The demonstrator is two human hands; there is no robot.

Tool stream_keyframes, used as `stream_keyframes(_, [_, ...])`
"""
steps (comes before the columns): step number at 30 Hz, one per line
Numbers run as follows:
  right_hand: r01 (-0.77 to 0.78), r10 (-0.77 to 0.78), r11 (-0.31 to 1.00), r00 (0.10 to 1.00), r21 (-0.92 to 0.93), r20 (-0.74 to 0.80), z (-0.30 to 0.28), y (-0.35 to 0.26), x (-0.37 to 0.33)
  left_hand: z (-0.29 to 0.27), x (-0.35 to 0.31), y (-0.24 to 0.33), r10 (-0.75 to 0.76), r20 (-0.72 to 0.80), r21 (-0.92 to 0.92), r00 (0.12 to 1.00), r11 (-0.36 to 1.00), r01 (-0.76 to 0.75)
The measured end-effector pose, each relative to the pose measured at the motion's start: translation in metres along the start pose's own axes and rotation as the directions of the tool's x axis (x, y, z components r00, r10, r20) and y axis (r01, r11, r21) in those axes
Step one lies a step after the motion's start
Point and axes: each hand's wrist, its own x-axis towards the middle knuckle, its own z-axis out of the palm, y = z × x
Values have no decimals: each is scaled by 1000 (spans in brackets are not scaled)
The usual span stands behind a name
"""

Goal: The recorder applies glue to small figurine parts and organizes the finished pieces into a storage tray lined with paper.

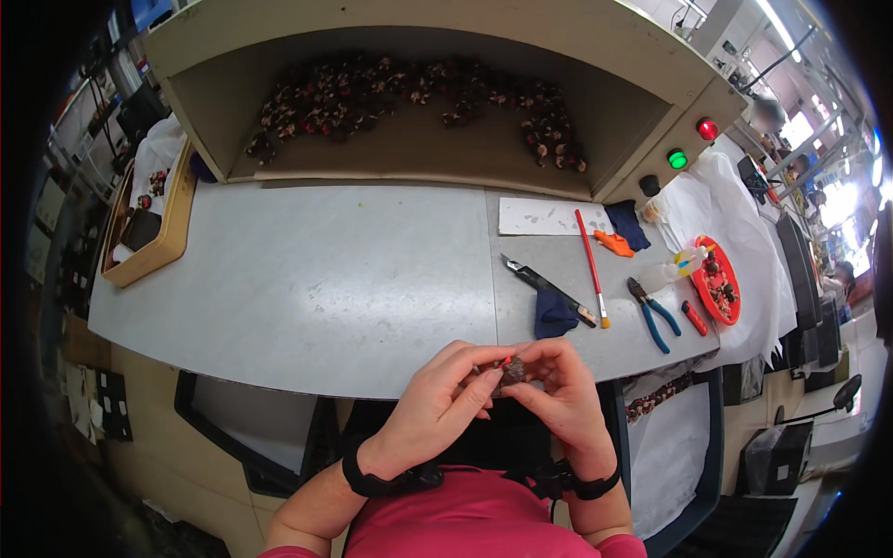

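Both hands meet at the near edge of the surface (pixel 307 288), over the lap. The left hand (pixel 437 400) and right hand (pixel 558 391) pinch between their fingertips one small dark brown piece (pixel 513 372), a bit of red showing at its upper left; its exact shape is too small to tell. Fingers of both hands are curled around it, so each is grasping, neither released. Judgement: the step in hand looks like fine work on this single piece, held clear of the surface and close to the body; the next move would call for a steady two-finger grip and small turns, as the piece is tiny and could slip down past the edge. Just beyond the hands, to the right, lie a dark blue cloth (pixel 554 312) and a utility knife (pixel 535 276), touching or nearly so. Further right: a red-handled brush (pixel 592 265), blue-handled pliers (pixel 654 316), a small red tool (pixel 694 318), an orange scrap (pixel 614 244). A red dish (pixel 718 284) of dark pieces sits at the right end on white sheeting. At left, a wooden tray (pixel 167 237). Farthest back, an open-fronted box (pixel 419 139) holds a heap of similar dark pieces (pixel 419 98); red and green lamps (pixel 693 144) on its right side.
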Motion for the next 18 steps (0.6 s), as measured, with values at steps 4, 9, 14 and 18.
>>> stream_keyframes(4, [14,-14,1000,1000,-12,8,-1,2,0,1,0,1,-1,0,-2,1000,1000,1])
stream_keyframes(9, [34,-33,999,999,-29,23,-2,2,0,2,0,-3,58,-10,22,998,998,-58])
stream_keyframes(14, [46,-44,999,998,-30,43,-2,4,0,2,1,-7,93,-15,54,996,994,-92])
stream_keyframes(18, [56,-56,998,998,-6,39,0,2,0,4,0,-8,116,-46,47,992,992,-114])
